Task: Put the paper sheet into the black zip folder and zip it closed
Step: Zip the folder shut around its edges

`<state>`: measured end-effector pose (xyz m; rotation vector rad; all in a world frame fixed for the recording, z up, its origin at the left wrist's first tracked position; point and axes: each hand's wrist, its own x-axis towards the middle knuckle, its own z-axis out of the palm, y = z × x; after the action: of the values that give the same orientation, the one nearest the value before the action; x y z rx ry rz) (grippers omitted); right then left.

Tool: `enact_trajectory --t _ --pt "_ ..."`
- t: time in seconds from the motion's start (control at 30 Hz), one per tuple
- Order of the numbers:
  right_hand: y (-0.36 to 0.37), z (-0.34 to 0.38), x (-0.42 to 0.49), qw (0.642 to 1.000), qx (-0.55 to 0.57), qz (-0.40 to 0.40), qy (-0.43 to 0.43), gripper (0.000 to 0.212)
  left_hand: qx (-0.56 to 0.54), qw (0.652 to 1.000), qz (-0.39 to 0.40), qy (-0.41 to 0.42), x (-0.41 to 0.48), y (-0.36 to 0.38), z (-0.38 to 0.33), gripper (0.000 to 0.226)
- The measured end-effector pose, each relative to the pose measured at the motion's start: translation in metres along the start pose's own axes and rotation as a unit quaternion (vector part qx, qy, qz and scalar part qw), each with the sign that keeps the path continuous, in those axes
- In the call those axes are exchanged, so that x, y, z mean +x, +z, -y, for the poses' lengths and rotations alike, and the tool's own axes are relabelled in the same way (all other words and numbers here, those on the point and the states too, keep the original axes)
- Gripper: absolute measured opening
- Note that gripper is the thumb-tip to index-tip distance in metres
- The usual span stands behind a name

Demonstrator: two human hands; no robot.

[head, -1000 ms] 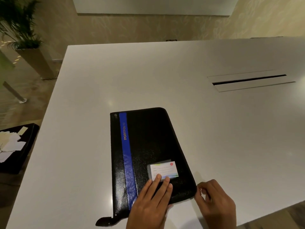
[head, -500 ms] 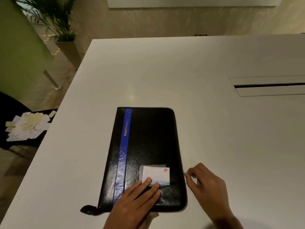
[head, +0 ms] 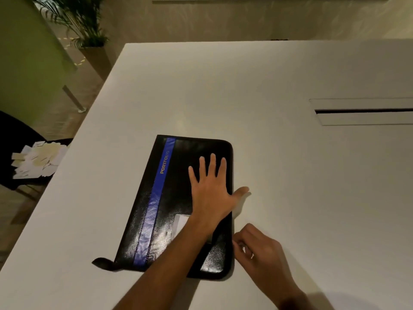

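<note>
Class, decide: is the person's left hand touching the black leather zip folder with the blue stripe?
Touching. The head view shows the left hand lying flat, fingers spread, directly on the cover of the black zip folder.

One folder (head: 172, 198), one table (head: 223, 97), two hands: left hand (head: 210, 193), right hand (head: 260, 253).

Black zip folder (head: 178, 204) with blue stripe, closed, flat on white table, gold "PORTFOLIO" lettering

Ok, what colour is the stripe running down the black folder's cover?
Blue stripe on the folder, with gold lettering; clearest in the head view.
</note>
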<state>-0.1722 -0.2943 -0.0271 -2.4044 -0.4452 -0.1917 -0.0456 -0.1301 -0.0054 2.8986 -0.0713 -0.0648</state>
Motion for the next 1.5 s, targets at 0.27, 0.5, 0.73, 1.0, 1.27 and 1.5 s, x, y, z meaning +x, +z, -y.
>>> enact_trajectory --t 0.27,0.5,0.73,1.0,1.27,1.5 --pt "0.004 -0.003 0.002 0.997 -0.059 -0.019 0.053 0.016 0.015 0.999 -0.045 0.012 -0.007 0.009 0.002 0.083" --pt "0.005 -0.006 0.014 0.993 -0.079 -0.036 0.084 0.013 0.026 0.998 -0.046 0.031 -0.019 0.011 0.002 0.073" --pt "0.002 -0.009 0.029 0.988 -0.103 -0.052 0.101 0.011 0.0 0.996 -0.05 0.08 -0.032 0.018 0.013 0.07" --pt "-0.004 -0.024 0.03 0.984 -0.125 -0.064 0.113 0.008 -0.028 0.985 -0.051 0.16 -0.049 0.021 0.012 0.085" --pt "-0.009 -0.034 0.024 0.98 -0.139 -0.088 0.112 0.008 -0.054 0.977 -0.029 0.206 -0.064 0.014 0.009 0.083" --pt "-0.03 -0.055 0.019 0.972 -0.132 -0.123 0.151 0.009 -0.078 0.969 0.003 0.235 -0.09 0.004 0.005 0.067"
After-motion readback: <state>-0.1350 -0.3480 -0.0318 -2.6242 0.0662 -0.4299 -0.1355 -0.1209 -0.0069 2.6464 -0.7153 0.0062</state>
